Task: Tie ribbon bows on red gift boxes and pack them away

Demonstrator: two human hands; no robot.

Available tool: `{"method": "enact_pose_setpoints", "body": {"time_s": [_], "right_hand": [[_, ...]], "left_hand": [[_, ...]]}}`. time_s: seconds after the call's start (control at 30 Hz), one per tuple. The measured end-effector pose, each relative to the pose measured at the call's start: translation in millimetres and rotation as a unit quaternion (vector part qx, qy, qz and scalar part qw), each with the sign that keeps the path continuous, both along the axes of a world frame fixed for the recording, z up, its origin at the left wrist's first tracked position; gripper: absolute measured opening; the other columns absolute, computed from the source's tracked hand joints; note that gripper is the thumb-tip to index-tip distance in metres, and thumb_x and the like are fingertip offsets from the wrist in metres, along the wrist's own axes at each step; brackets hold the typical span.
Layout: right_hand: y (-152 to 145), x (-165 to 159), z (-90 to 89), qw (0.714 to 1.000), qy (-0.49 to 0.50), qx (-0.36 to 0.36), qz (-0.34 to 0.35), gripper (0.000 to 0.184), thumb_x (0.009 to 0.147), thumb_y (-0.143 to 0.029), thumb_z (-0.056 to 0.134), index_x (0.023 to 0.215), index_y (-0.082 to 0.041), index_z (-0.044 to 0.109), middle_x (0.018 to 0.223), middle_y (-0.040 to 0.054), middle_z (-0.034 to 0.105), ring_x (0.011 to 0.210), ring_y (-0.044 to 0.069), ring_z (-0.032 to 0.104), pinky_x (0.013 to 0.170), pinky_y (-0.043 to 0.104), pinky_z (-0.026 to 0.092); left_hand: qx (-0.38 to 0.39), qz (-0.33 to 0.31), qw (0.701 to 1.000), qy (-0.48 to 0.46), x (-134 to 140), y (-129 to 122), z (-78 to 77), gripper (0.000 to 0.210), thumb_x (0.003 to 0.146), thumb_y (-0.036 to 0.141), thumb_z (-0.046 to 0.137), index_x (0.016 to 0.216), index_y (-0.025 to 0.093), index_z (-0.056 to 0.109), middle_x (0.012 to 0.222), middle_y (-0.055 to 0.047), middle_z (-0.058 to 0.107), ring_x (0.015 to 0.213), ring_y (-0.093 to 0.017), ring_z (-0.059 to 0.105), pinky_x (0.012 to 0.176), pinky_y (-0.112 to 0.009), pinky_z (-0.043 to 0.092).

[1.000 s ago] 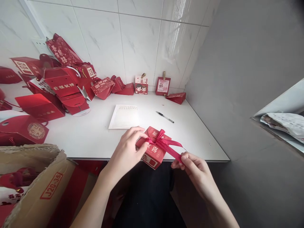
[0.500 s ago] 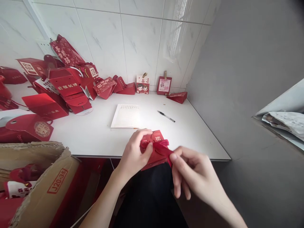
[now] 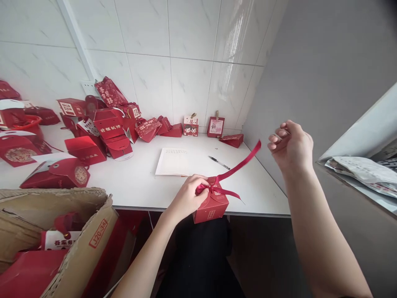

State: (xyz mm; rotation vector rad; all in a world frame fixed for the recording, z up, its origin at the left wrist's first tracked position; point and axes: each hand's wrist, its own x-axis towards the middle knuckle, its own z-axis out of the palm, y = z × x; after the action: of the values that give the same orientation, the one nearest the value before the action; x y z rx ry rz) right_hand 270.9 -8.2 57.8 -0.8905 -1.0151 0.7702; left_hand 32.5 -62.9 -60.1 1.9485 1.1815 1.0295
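Note:
A small red gift box [image 3: 214,207] sits at the table's front edge, just above my lap. A dark red ribbon [image 3: 240,164] is knotted on its top, with one long tail rising up to the right and a shorter tail lying over the box's right side. My left hand [image 3: 189,193] is closed on the ribbon's left loop, its fingers resting against the box top. Off to the right, my right hand [image 3: 293,145] is raised with its fingers curled in, apart from the ribbon's free end; nothing shows in it.
An open notebook [image 3: 172,161] and a pen [image 3: 218,162] lie behind the box. Several red boxes [image 3: 108,126] are heaped at the left and along the tiled wall. A cardboard carton [image 3: 102,215] stands at the front left. A grey panel [image 3: 304,82] bounds the right side.
My right hand has let go of the ribbon and swung up to the right, leaving the tail in the air. My left hand stays at the bow. The view has shifted.

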Motion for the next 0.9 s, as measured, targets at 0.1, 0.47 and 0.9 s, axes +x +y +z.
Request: {"method": "enact_pose_setpoints", "body": {"time_s": [0.1,0.47,0.9], "right_hand": [[-12,6,-15.5,0.994,-0.101,-0.007,-0.040,0.016,0.077,-0.035,0.056,0.073,-0.021,0.050,0.065,-0.0017,0.046,0.061,0.013,0.055,0.038,0.020,0.042],[-37,-43,-90.0,0.791,-0.583,-0.042,0.182,0.013,0.085,-0.025,0.049,0.086,-0.022,0.061,0.101,0.0042,0.057,0.086,0.015,0.057,0.079,0.032,0.047],[-32,-48,-81.0,0.748,-0.664,0.000,0.001,0.020,0.090,-0.026,0.040,0.074,-0.021,0.052,0.079,0.0049,0.065,0.070,0.020,0.056,0.065,0.031,0.037]], "left_hand": [[0.011,0.009,1.000,0.012,2,3,1.8,0.013,0.084,0.032,0.049,0.081,0.021,0.055,0.107,-0.004,0.057,0.100,-0.020,0.055,0.084,-0.034,0.045],[-0.027,0.131,0.990,-0.050,-2,17,8.9,0.035,0.079,0.046,0.050,0.058,0.019,0.046,0.060,0.001,0.050,0.061,-0.015,0.049,0.062,-0.027,0.035],[-0.235,0.048,0.889,-0.391,-4,20,13.7,0.030,0.064,0.042,0.069,0.062,0.015,0.057,0.070,-0.002,0.061,0.074,-0.014,0.057,0.069,-0.025,0.043]]}}
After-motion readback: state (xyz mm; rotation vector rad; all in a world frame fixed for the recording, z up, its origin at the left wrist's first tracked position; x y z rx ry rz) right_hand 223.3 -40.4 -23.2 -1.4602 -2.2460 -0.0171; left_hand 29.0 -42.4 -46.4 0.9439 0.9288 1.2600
